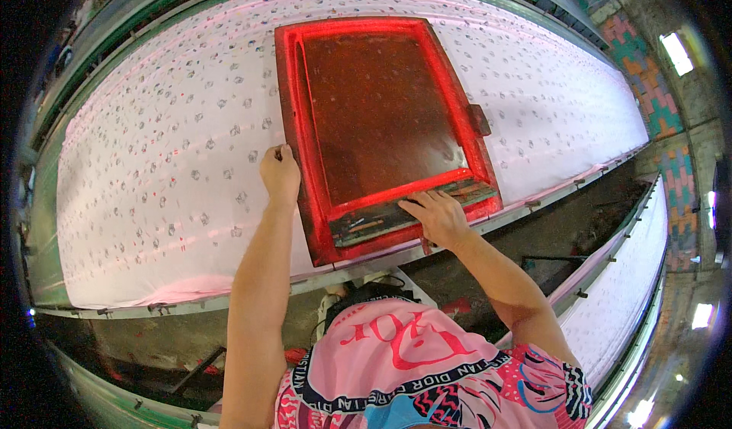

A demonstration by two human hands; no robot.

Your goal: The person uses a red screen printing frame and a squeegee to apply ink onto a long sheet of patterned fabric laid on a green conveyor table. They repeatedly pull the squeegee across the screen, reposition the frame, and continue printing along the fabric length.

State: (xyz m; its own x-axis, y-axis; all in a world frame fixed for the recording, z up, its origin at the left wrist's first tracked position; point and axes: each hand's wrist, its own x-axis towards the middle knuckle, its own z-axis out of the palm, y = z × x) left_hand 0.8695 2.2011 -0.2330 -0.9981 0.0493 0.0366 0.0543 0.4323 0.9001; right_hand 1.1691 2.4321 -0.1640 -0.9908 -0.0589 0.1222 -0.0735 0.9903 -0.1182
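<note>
Bare left hand [280, 171]: is curling inward, arm [259, 299] reaching forward. Bare right hand [442, 219]: is extending its fingers [418, 202], elbow bending.

White-covered second table [621, 288], lower right; pink-and-green patterned floor [639, 69] beyond.

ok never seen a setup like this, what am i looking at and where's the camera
There's no robot here, just a person's two bare hands. The single picture comes from a wide fisheye camera on their head, looking down, so straight edges bend near the rim. A long white sheet with small dark marks covers the surface. On it lies a large red frame around a dark, shiny panel. The right hand rests on the frame's near end. The left hand is curled at its left edge; I can't tell whether it grips anything.
</note>
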